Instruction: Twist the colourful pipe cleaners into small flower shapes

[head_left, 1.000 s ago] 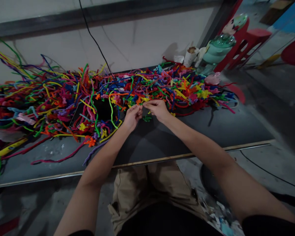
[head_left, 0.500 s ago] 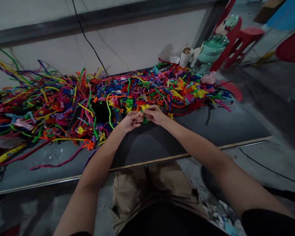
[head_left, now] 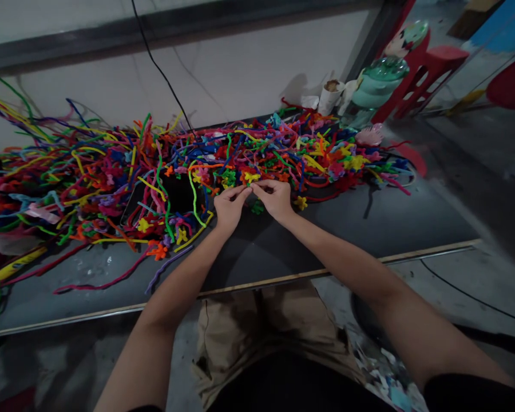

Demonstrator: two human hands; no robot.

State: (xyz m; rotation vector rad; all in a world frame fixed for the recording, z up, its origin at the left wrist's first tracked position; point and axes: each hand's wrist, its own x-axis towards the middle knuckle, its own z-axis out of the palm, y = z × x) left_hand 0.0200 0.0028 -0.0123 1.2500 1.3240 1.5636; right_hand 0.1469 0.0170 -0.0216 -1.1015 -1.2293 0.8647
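My left hand [head_left: 230, 207] and my right hand [head_left: 277, 199] meet fingertip to fingertip at the front edge of a heap of coloured pipe cleaners [head_left: 257, 146]. Both are closed in a pinch on a small pipe-cleaner flower [head_left: 252, 178], whose yellow petals show just above the fingers. A bit of green shows between the fingertips; the rest is hidden by them. Below the hands, on the dark tabletop, sits a green twisted piece [head_left: 256, 207]. Right of my right hand rests a yellow pipe-cleaner flower [head_left: 300, 203].
The dark table [head_left: 347, 229] has a pale front edge. A black cord [head_left: 161, 68] hangs down into the heap. At the back right stand a paper cup [head_left: 329, 98] and a green figure-shaped container [head_left: 375, 86]. A red stool [head_left: 442, 68] is beyond.
Both hands have turned, knuckles up, and their fingertips have drawn together. The yellow flower now shows above the fingertips rather than beside the right hand's fingers. The view has shifted slightly.
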